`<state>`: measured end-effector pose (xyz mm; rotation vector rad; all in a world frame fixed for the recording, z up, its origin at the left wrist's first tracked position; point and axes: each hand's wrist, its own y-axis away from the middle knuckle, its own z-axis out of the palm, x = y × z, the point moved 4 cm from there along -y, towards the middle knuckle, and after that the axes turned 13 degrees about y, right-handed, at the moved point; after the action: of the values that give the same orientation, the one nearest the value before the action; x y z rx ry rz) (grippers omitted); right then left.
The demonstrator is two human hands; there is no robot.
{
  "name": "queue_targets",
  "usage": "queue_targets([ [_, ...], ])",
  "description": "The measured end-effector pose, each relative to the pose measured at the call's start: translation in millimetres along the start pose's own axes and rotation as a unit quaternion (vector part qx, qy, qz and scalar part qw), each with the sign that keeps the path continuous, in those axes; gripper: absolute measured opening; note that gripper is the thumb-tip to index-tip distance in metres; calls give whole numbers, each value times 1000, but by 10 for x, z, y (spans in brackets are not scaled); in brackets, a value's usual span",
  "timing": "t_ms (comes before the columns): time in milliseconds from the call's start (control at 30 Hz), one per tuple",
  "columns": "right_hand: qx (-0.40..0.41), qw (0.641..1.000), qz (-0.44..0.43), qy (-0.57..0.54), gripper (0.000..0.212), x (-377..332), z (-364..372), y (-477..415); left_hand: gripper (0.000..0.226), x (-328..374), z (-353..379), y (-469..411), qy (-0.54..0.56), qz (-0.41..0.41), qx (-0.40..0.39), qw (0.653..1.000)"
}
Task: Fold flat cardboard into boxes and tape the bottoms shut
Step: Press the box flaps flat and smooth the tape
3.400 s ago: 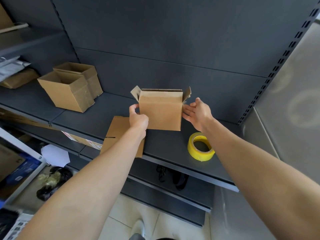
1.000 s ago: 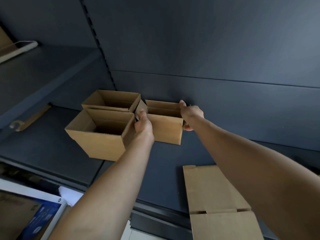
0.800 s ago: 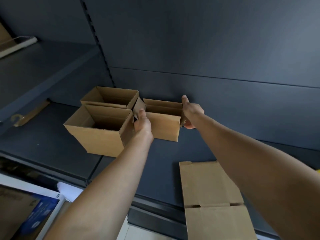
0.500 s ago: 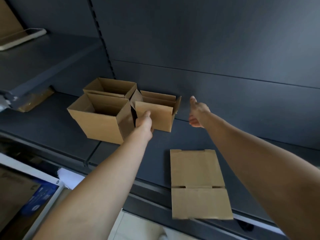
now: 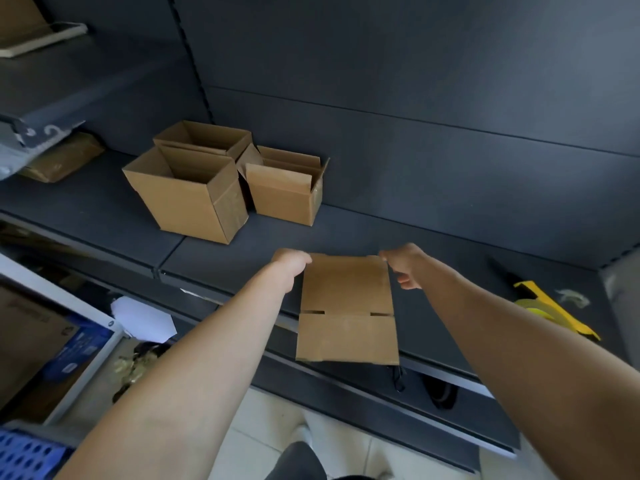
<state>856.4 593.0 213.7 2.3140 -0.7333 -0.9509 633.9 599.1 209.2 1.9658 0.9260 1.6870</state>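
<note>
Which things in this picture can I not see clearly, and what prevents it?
Bottoms of the three folded boxes: head view, they stand on the shelf, so any tape is hidden.
Yellow tape roll: head view, motion blur smears it.
Left hand fingertips: head view, hidden beneath the flat cardboard that it grips.
Dark object below the shelf: head view, the shelf edge cuts it off.

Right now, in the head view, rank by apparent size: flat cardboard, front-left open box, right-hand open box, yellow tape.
1-2. flat cardboard and front-left open box: look alike; the cardboard is nearer the camera, so no ranking.
3. right-hand open box.
4. yellow tape, motion-blurred.
</note>
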Motion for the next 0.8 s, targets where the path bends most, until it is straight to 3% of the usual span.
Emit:
queue_targets([
  [133,-55,998,17,12,46,221,169,110,49,-241,69,114,-29,-14,-20,999],
  [400,-75,989,63,-112,26,486,-43,235,46,-280,417,339,-21,-5,-50,999],
  [533,17,995,11,-96,35,594,-635,272,36,-78,862,608,-27,11,-110,994],
  [633,80,994,-72,-33,26,558,-1134,401,64,137,1236,795,-51,44,-136,988],
  [700,129,981,-130,57,24,495,-1386,497,76,335,1435,920,-37,115,-115,986],
  [800,159,960,-185,140,37,428,-1516,597,84,613,1665,1129,20,220,-107,969],
])
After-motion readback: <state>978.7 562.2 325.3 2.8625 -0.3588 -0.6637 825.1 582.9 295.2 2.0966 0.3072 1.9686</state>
